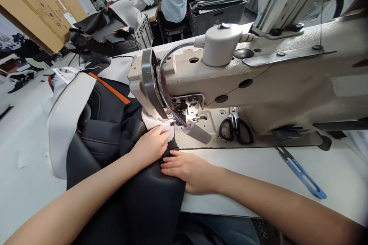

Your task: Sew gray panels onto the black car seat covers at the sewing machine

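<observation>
Leather (152, 195) under right hand (186, 172) | white backing (149, 118) under left hand (149, 146)

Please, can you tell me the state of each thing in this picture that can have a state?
Left hand, pressing on white material
Right hand, lying flat on black leather
Gooseneck lamp, lit
Scissors, closed, lying on the machine bed

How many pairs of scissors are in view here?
1. Black-handled scissors lie on the bed of the sewing machine, under its arm. Others could be hidden beneath the dark upholstery.
</observation>
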The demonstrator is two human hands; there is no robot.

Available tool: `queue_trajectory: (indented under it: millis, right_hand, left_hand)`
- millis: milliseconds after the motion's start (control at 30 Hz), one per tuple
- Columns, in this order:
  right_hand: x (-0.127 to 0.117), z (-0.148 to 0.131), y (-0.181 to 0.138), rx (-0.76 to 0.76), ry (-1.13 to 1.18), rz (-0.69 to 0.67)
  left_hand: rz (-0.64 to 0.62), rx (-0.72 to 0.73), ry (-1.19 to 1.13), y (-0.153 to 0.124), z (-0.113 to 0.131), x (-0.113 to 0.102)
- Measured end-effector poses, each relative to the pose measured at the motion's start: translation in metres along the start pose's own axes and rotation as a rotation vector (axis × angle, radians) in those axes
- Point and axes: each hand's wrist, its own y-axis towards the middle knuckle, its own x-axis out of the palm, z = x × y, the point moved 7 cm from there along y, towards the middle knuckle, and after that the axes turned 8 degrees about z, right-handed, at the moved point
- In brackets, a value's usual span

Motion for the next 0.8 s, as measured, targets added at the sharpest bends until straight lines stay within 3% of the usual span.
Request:
queue_trajectory:
  millis: [133, 300, 567, 700, 800]
  right_hand:
    - [0.014, -0.013, -0.005, -0.022, -0.329, 0.034]
    - [0.009, -0.023, -0.001, -0.037, -0.574, 0.154]
    - [-0.005, 0.007, -0.003, -0.007, -0.530, 0.158]
    - [-0.005, 0.016, -0.001, 0.067, -0.300, 0.069]
    - [-0.004, 0.014, 0.001, 0.107, -0.145, 0.044]
  left_hand:
    - [0.042, 0.056, 0.177, -0.005, 0.008, 0.002]
    - [0.087, 0.106, 0.279, -0.007, 0.012, 0.001]
    - [0.101, 0.125, 0.279, 0.019, 0.005, 0.004]
    - [0.072, 0.188, 0.225, 0.023, 0.006, 0.005]
    - [0.134, 0.120, 0.289, 0.020, 0.000, -0.003]
